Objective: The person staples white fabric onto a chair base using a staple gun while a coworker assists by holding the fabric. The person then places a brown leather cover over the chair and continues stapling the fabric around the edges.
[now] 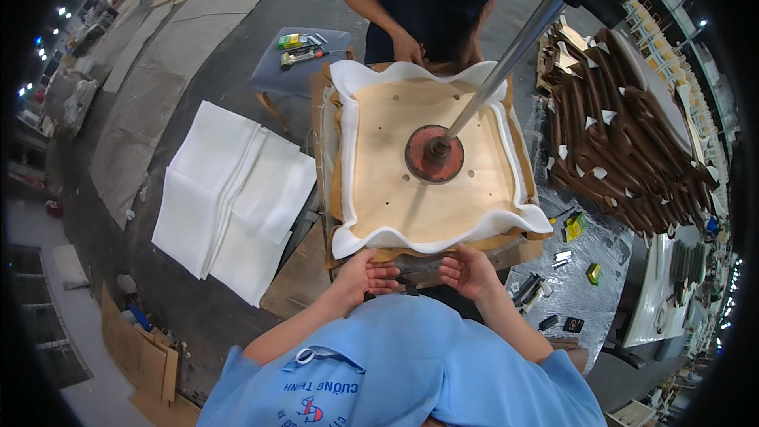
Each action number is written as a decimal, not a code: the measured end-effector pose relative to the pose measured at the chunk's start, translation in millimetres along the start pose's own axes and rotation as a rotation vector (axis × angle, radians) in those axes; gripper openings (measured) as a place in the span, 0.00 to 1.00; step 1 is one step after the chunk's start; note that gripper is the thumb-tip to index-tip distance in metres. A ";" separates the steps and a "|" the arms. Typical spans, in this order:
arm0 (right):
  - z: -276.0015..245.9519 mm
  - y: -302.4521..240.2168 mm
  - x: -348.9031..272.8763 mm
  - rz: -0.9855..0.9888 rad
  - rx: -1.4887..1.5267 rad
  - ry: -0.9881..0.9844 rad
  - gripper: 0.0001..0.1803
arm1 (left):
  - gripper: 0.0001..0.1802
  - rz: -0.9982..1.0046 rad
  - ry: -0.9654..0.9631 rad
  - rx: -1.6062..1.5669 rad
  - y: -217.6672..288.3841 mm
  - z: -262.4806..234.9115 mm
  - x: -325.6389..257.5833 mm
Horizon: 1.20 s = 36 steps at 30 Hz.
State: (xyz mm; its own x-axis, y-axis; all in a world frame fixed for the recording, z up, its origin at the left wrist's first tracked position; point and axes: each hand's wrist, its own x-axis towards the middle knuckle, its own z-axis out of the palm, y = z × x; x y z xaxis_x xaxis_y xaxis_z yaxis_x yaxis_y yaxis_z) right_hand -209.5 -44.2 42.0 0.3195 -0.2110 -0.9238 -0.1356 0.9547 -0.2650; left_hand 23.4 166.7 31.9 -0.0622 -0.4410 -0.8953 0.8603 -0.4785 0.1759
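Observation:
A square pale wooden panel (379,198) lies on white padding (431,247) whose wavy edges stand up around it. Under the padding shows a brown sheet (522,150). A red round press plate (449,160) on a slanting metal rod (506,63) rests on the panel's middle. My left hand (368,277) is at the near edge, left of centre, fingers stretched and thumb up by the brown sheet. Mirroring it on the right, my right hand (470,272) has its fingers extended below the same edge. Neither appears to grip anything; whether the thumbs touch the sheet, I cannot tell.
Across the panel a co-worker in dark clothes has a hand (409,49) at the far edge. White foam sheets (233,198) lie left. Brown covers (624,134) are piled right. A blue-grey stool (328,51) bears tools; small boxes (575,226) sit on a plastic-covered table (585,292).

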 end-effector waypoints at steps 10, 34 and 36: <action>18.1 -45.9 12.0 0.243 -0.496 0.008 0.43 | 0.48 -0.093 0.080 0.057 9.3 27.6 13.0; -40.6 -27.4 -22.9 -0.110 -0.469 -0.085 0.38 | 0.40 0.231 -0.056 0.221 -9.0 6.2 16.1; -65.1 -36.6 -30.7 -0.175 -0.283 -0.100 0.37 | 0.40 0.273 -0.122 0.234 -6.7 7.4 13.6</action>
State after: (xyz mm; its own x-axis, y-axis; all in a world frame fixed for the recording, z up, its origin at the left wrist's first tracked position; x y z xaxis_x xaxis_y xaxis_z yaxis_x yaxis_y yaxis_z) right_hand -275.5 -86.3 62.1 0.4495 -0.3316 -0.8295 -0.3207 0.8067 -0.4963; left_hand 13.0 158.3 21.5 0.0819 -0.6567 -0.7497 0.7154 -0.4849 0.5030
